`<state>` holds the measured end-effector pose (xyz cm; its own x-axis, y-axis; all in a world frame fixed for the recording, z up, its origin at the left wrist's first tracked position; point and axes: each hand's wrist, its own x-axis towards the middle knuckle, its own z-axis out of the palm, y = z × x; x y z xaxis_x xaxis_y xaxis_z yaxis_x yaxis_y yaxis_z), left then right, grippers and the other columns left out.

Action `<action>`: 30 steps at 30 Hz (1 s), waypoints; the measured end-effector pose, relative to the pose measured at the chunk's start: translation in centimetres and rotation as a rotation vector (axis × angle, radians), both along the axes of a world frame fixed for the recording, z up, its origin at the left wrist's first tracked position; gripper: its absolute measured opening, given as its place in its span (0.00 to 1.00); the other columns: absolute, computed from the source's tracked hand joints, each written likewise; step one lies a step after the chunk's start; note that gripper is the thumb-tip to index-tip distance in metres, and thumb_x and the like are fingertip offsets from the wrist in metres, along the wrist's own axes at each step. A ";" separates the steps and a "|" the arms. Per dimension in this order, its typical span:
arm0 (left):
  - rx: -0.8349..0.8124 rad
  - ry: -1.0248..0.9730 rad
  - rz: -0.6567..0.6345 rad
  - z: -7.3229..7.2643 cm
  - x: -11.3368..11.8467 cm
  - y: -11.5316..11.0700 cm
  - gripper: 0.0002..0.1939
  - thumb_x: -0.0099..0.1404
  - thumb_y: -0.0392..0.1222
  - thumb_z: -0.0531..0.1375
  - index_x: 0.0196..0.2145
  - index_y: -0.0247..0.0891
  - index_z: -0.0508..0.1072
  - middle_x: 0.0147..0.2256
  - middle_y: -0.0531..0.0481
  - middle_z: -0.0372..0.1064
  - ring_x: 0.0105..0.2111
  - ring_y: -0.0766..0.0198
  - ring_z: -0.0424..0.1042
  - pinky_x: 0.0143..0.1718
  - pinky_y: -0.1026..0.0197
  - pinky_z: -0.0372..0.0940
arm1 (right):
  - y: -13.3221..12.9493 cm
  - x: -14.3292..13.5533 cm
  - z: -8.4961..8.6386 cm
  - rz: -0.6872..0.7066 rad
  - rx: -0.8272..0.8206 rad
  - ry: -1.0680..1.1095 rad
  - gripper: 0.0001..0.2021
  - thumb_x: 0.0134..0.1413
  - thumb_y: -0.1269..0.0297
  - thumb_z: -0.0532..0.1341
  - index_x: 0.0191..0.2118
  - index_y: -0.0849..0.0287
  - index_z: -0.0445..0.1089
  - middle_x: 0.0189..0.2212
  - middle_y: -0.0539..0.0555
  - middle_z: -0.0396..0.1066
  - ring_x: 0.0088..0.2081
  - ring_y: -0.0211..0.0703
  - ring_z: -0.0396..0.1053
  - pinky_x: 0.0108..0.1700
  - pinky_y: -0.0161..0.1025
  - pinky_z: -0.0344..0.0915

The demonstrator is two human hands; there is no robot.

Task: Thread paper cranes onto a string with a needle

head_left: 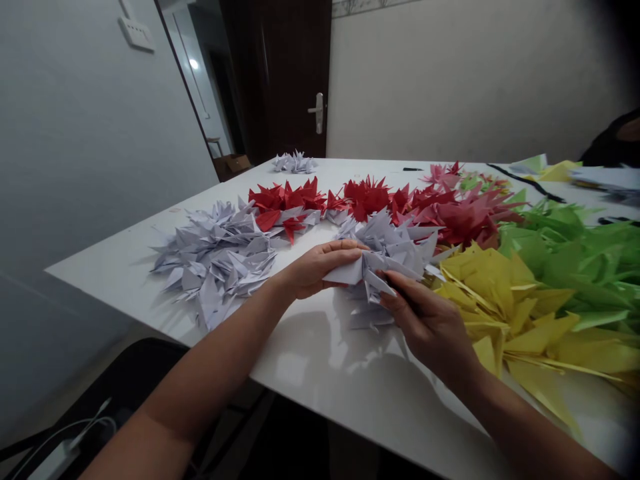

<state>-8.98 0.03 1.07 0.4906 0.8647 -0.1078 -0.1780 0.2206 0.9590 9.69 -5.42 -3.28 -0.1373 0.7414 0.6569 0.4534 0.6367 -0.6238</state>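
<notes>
My left hand (316,268) pinches a white origami crane (349,271) between thumb and fingers, just above the near part of the table. On the crane's other side, my right hand (434,321) closes its thumb and fingers on a folded point of the white paper. A small dark spot shows at the right fingertips; I cannot make out what it is. Directly behind both hands rises a heap of white folded cranes (387,233). Yellow folded cranes (505,300) lie close by my right hand.
On the white table (120,253) are a white crane heap (215,250) at left, red cranes (367,198) behind, and green cranes (575,253) at right. A black cord (525,183) lies farther back. Part of a person in dark clothing (615,140) shows at the right edge.
</notes>
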 end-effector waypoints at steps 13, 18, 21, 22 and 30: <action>0.025 -0.070 -0.066 -0.3 0.3 -0.2 0.18 0.50 0.44 0.69 0.38 0.34 0.74 0.29 0.51 0.70 0.24 0.72 0.67 0.26 0.68 0.59 | 0.4 0.3 0.2 -0.012 0.130 -0.176 0.11 0.58 0.67 0.55 0.43 0.58 0.72 0.36 0.54 0.76 0.35 0.43 0.74 0.36 0.37 0.70; 0.018 -0.062 -0.074 -0.5 0.4 -0.1 0.18 0.50 0.44 0.69 0.38 0.35 0.75 0.29 0.51 0.71 0.25 0.71 0.67 0.29 0.66 0.60 | 0.4 0.2 0.4 -0.003 0.143 -0.205 0.10 0.58 0.69 0.53 0.41 0.57 0.71 0.29 0.51 0.72 0.30 0.40 0.72 0.30 0.35 0.67; 0.021 -0.069 -0.074 -0.6 0.4 -0.1 0.19 0.48 0.45 0.70 0.37 0.35 0.75 0.30 0.51 0.71 0.26 0.71 0.68 0.29 0.67 0.60 | 0.4 0.2 0.4 -0.007 0.154 -0.211 0.10 0.58 0.70 0.53 0.40 0.58 0.70 0.29 0.52 0.72 0.29 0.40 0.71 0.29 0.35 0.66; 0.022 -0.068 -0.070 -0.6 0.4 -0.1 0.19 0.48 0.45 0.70 0.37 0.35 0.75 0.30 0.51 0.71 0.26 0.71 0.68 0.28 0.67 0.60 | 0.4 0.2 0.4 -0.009 0.160 -0.213 0.09 0.58 0.70 0.53 0.40 0.58 0.70 0.29 0.52 0.72 0.29 0.40 0.71 0.29 0.35 0.66; 0.040 -0.044 -0.069 -0.6 0.4 -0.2 0.20 0.48 0.46 0.70 0.38 0.35 0.75 0.30 0.50 0.71 0.26 0.70 0.68 0.29 0.66 0.60 | 0.5 0.3 0.4 -0.035 0.190 -0.243 0.10 0.59 0.68 0.53 0.38 0.60 0.72 0.27 0.54 0.73 0.27 0.41 0.71 0.27 0.35 0.66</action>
